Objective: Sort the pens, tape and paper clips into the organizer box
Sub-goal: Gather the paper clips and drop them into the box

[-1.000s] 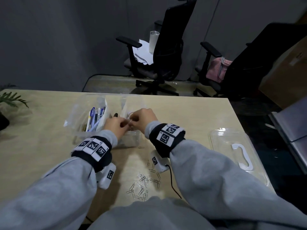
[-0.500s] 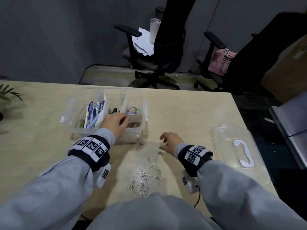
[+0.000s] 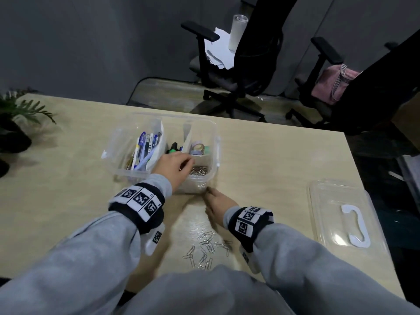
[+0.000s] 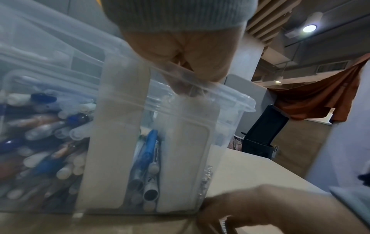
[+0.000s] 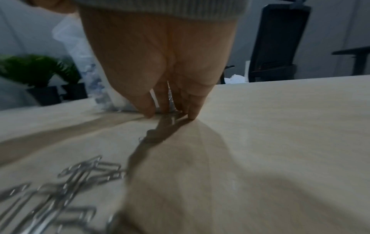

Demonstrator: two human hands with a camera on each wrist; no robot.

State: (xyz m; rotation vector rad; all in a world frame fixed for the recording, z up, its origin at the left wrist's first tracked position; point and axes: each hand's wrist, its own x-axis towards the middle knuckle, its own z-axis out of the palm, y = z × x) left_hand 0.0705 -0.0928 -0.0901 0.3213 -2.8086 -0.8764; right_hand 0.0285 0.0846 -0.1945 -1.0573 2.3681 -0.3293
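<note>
The clear organizer box (image 3: 211,142) stands mid-table with pens (image 3: 145,148) in its left compartment, tape rolls (image 3: 198,147) at the back right and paper clips (image 3: 200,171) at the front right. My left hand (image 3: 173,165) sits on the near rim, its fingers (image 4: 190,85) hooked over the rim into the clip compartment. My right hand (image 3: 216,201) is just in front of the box's near right corner, its straight fingertips (image 5: 192,115) touching the table. Several loose paper clips (image 3: 206,246) lie behind that hand, near my body.
The box's clear lid (image 3: 343,214) with its white handle lies at the table's right edge. A potted plant (image 3: 16,123) stands at the far left. Two office chairs (image 3: 250,64) are beyond the table's far edge.
My right hand left the box, dropped to the table at the right, then slid left up to the box's near corner. My left hand stayed on the box rim.
</note>
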